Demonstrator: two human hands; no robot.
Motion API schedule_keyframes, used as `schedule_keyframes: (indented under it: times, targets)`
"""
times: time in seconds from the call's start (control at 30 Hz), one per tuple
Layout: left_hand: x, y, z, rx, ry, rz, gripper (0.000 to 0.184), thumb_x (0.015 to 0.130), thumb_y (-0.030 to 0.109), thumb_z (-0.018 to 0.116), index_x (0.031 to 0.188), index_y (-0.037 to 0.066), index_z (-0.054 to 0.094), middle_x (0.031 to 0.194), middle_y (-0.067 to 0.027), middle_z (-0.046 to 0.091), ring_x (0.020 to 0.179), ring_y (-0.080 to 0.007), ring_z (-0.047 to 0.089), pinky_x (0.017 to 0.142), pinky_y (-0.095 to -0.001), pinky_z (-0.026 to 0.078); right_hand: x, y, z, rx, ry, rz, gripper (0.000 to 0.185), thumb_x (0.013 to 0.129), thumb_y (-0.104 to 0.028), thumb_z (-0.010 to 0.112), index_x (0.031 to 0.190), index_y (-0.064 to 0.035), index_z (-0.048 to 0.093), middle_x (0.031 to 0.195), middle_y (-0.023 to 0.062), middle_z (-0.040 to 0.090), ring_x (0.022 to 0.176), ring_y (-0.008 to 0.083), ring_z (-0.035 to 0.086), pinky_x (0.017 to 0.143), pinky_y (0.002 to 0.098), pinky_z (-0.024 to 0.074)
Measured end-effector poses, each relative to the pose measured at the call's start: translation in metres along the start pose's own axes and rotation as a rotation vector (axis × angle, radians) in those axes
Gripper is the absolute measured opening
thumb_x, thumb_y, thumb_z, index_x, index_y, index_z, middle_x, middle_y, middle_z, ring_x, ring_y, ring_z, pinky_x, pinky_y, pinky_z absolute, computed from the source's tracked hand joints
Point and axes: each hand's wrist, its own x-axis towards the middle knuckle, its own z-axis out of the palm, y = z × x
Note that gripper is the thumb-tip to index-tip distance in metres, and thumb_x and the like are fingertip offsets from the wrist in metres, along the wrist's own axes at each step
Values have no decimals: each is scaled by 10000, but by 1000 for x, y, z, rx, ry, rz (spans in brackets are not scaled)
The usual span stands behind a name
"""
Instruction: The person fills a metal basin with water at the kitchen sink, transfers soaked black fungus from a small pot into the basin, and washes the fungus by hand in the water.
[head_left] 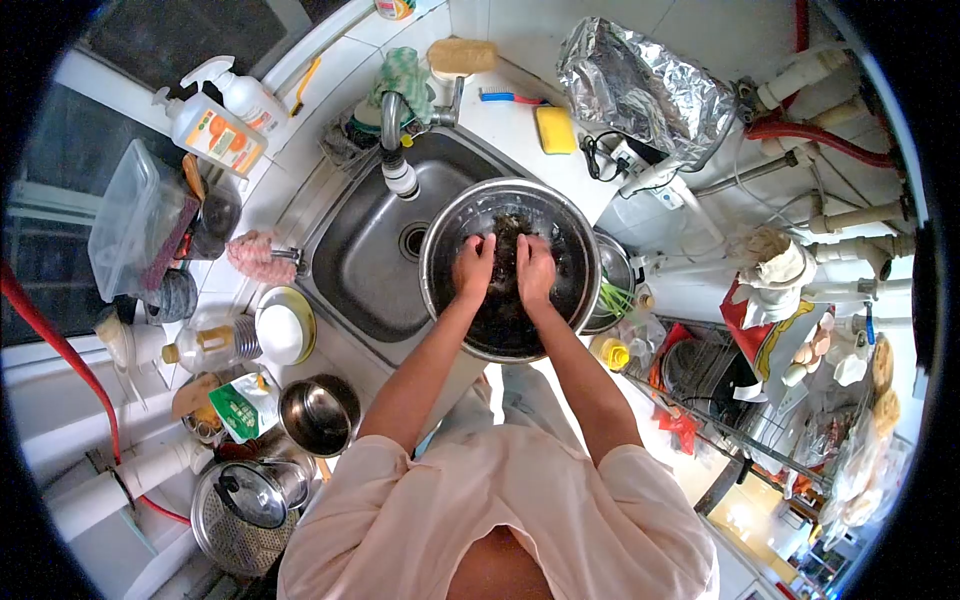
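Centrally framed: round silver metal basin (436, 235); left hand (474, 268) and right hand (536, 268) flank dark clump (508, 235), fingers half-curled, hold unclear, presumably corralling it.

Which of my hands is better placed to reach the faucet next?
Probably your left hand: it's nearer the faucet. Your right hand is farther across the metal basin.

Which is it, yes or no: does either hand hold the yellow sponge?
No, the yellow sponge lies on the counter, while the left hand and right hand are both in the metal bowl.
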Motion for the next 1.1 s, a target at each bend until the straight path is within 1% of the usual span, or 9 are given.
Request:
schedule_keyframes:
  times: [0.1,0.2,0.33,0.37,0.47,0.6,0.7,0.97,1.1]
  targets:
    - [-7,-9,-6,128,26,79,233,775,173,622,973,61,568,1024,-144,581,988,-314,536,858,-382,400,9,20,4,-54,126,-173,180,844,-194,503,938,-47,546,921,183,484,816,382,501,686,443,417]
    - [-16,-16,8,-382,-2,44,216,768,110,612,972,50,570,1014,-125,587,977,-278,544,855,-349,402,10,30,27,11,89,-138,159,843,-135,500,963,-45,556,904,176,534,843,365,518,742,399,419]
    - [-64,26,5,-527,6,226,282,827,157,555,1085,43,554,1081,-101,573,1029,-219,516,918,-314,356,1,30,48,302,-37,-109,199,852,-128,437,969,-18,554,911,128,547,836,251,524,756,324,413]
    - [-69,23,12,-437,-8,237,338,845,199,537,1149,52,525,1141,-119,543,1084,-227,484,942,-329,335,1,22,52,723,-117,154,225,817,-136,476,1030,-90,530,934,168,500,848,310,518,740,365,422]
    - [-42,1,27,-557,2,168,371,899,268,458,1206,61,482,1217,-130,494,1136,-231,443,975,-322,305,-14,4,31,-55,-148,-471,338,783,-182,494,1111,-99,487,951,199,482,873,373,485,780,406,413]
    - [-19,6,19,-871,-121,-82,465,923,336,394,1254,9,408,1271,-134,446,1163,-231,415,988,-302,288,-22,-6,22,-127,-380,-312,466,829,-158,435,1277,-94,327,1098,189,459,1041,384,428,842,411,417]
    - [-32,-15,31,-625,-118,78,491,924,341,387,1290,14,356,1297,-138,417,1170,-241,406,994,-309,281,-11,-12,19,-284,-458,-215,476,843,-206,418,1296,-106,313,1217,190,408,1109,375,405,879,456,394]
    - [-29,10,-1,-161,-89,184,531,895,333,368,1280,-30,324,1274,-257,373,1156,-422,358,971,-426,305,-29,-17,22,-1000,-420,-781,570,845,-277,393,1340,-37,247,1391,181,239,1296,337,196,988,593,173]
    - [0,4,-3,68,-157,449,419,883,308,408,1196,33,456,1258,-185,423,1160,-362,378,984,-437,275,-38,4,46,-984,-422,-750,545,829,-271,405,1309,-33,306,1359,193,281,1254,378,243,1003,560,170]
